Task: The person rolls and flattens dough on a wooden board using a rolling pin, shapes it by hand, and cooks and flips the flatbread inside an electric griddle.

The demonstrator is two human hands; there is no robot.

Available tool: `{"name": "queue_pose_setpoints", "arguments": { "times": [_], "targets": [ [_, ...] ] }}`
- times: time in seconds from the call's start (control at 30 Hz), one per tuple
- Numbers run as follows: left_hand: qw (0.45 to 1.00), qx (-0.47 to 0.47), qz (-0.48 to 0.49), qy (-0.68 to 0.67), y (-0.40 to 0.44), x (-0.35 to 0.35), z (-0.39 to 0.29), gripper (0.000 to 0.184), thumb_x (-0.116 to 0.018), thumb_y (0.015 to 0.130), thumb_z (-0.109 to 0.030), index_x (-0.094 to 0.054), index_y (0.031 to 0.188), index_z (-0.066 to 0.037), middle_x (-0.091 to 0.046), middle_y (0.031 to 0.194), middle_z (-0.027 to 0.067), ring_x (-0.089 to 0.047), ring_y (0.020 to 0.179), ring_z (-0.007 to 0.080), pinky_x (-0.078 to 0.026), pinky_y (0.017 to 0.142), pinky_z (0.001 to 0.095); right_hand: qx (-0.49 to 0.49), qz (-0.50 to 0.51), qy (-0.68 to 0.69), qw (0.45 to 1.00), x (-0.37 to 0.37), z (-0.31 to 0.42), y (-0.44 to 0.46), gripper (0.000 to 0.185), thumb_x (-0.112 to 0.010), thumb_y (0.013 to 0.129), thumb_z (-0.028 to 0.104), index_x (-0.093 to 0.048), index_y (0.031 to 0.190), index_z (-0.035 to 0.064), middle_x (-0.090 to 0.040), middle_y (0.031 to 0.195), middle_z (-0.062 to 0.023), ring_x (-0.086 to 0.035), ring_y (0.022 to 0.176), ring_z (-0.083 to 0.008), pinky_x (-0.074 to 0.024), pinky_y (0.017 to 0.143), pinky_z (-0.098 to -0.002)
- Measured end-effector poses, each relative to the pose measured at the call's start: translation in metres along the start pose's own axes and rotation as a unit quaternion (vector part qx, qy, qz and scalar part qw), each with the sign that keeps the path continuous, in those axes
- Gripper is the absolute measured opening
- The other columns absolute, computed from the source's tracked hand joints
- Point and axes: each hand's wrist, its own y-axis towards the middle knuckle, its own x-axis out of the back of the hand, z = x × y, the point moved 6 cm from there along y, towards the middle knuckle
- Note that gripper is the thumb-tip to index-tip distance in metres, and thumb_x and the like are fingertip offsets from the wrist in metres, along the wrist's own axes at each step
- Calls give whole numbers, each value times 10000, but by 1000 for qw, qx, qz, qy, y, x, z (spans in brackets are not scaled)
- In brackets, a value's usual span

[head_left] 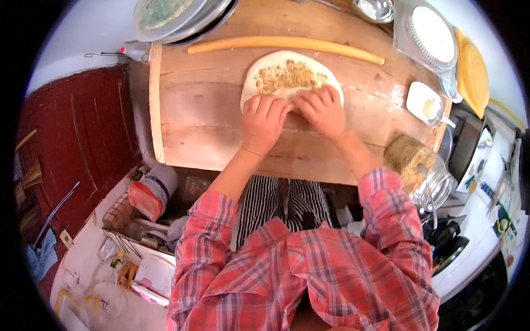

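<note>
A round, flattened sheet of dough lies on the wooden board, its near edge folded slightly inward. Brown crumbly filling is spread over its far half. My left hand has its fingers curled over the near left edge of the dough. At the near right edge, my right hand pinches the dough, close beside the left. Both thumbs are partly hidden. Beyond the dough rests a long, thin wooden rolling pin.
Stacked metal bowls stand at the board's far left. On the right are a white dish with a spoon, a glass jar of brown crumbs on its side, and a yellow basket. Flour dusts the wooden board.
</note>
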Motion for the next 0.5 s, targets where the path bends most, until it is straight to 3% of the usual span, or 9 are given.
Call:
{"name": "queue_pose_setpoints", "arguments": {
  "times": [0.07,0.23,0.3,0.37,0.5],
  "targets": [
    [999,22,24,-20,-10,1,-6,353,-702,803,-204,-592,1114,-78,-567,1062,84,-537,980,284,-433,836,388,-6,12,42,999,-4,-9,9,234,-650,816,252,-627,1020,140,-583,969,-16,-548,938,-196,-404,931,-409],
    [998,4,-2,-61,2,-8,24,408,-718,768,-173,-597,1148,-87,-556,1043,99,-520,958,303,-440,824,415,-65,12,140,988,-18,-32,33,198,-683,789,273,-606,925,151,-574,921,-4,-546,903,-217,-414,852,-414],
    [994,56,-20,-92,15,1,37,355,-717,790,-200,-620,1119,-108,-550,1019,101,-512,928,306,-428,819,419,-94,-114,76,986,1,-37,38,244,-723,752,299,-594,903,157,-576,924,-7,-545,895,-218,-414,810,-410],
    [994,56,-51,-77,24,3,46,280,-717,798,-233,-648,1049,-130,-556,974,87,-506,897,297,-418,797,412,-81,-112,37,990,5,-29,30,302,-752,716,331,-596,910,161,-577,967,-10,-548,917,-210,-414,855,-409],
    [994,87,1,-61,47,-6,63,259,-735,776,-267,-646,974,-126,-568,944,62,-508,892,276,-414,768,416,-63,-73,18,995,11,-28,24,362,-746,714,370,-628,992,170,-578,1015,10,-534,1012,-184,-388,956,-409]
  ]
}}
